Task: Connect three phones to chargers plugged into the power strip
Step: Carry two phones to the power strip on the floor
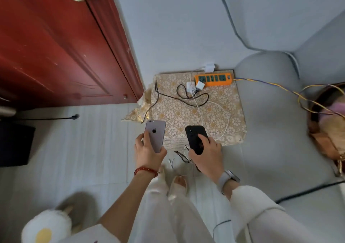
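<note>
The left hand (pixel 147 149) is gripping a silver phone (pixel 155 135) just left of the frame's centre, fingers wrapped around its lower half, back facing up. The right hand (pixel 205 150) is gripping a black phone (pixel 197 139) just right of centre, fingers curled over its lower end. Both phones are pointing their long axes toward the top of the frame, at the orange strip (pixel 214 79), so their charging ports are sitting at the lower ends, inside the palms. No third phone is showing.

The strip is lying across the far edge of a patterned table (pixel 233 115), above centre, with white adapters (pixel 195 87) clustered at its left end. A white cable (pixel 223 115) is looping down the table toward the right hand; a black cable (pixel 192 97) is coiling mid-table, and its loose end seems to be dangling below the near edge, between the two hands. I cannot make out the plug tips. The right hand is nearer both cable ends, so the black phone probably needs turning or setting down first.
</note>
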### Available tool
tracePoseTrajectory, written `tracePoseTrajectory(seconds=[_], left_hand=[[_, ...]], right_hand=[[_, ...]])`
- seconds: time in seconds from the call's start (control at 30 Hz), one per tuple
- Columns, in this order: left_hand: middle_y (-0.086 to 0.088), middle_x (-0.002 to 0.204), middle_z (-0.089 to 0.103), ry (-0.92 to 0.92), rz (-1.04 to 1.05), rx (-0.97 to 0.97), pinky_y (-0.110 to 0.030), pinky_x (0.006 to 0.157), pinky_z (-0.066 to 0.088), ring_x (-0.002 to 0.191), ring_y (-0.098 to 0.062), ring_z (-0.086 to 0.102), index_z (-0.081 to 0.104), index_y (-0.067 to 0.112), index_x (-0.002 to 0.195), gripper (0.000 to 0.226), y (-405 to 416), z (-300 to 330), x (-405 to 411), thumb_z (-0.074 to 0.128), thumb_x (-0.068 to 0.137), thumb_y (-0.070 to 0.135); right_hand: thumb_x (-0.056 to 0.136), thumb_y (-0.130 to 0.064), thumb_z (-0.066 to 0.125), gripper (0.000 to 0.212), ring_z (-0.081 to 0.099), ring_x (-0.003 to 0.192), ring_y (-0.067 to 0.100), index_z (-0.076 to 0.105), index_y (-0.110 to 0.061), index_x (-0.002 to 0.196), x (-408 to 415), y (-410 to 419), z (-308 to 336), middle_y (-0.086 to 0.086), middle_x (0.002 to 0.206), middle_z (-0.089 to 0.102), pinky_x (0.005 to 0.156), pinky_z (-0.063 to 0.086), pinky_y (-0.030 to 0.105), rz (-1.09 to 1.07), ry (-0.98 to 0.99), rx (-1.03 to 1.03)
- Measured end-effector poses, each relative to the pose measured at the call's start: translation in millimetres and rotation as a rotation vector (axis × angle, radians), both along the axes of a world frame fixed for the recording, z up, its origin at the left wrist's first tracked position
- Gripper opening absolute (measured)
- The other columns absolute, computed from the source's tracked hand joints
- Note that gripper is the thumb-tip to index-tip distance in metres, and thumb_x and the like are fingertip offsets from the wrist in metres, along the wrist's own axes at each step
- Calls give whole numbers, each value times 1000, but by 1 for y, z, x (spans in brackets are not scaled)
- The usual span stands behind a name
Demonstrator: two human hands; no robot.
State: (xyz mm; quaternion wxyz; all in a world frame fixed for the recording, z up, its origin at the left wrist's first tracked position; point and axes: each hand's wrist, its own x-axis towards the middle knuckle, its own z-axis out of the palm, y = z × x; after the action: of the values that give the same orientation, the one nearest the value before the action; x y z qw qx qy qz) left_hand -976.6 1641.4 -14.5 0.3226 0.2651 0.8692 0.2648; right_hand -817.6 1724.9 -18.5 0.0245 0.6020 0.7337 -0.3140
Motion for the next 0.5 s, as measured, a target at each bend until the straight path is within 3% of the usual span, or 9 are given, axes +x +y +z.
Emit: tracePoseTrajectory(seconds=[0.2,0.5], left_hand=[[-16,137,30,-9,-43,-84,-47,106,33,126,-33,29,29,7,137,74,80,-89,-22,66,74,19],[-25,135,32,74,-130,-110,-55,102,33,122,-41,31,31,3,136,76,137,-182,-39,67,70,14]], right_hand=[[76,-40,56,62,33,120,33,35,-27,133,-38,70,-84,9,136,38,96,39,46,45,-72,-27],[77,-37,59,64,29,129,38,35,-25,135,-87,109,-168,16,142,33,104,29,50,41,-192,35]])
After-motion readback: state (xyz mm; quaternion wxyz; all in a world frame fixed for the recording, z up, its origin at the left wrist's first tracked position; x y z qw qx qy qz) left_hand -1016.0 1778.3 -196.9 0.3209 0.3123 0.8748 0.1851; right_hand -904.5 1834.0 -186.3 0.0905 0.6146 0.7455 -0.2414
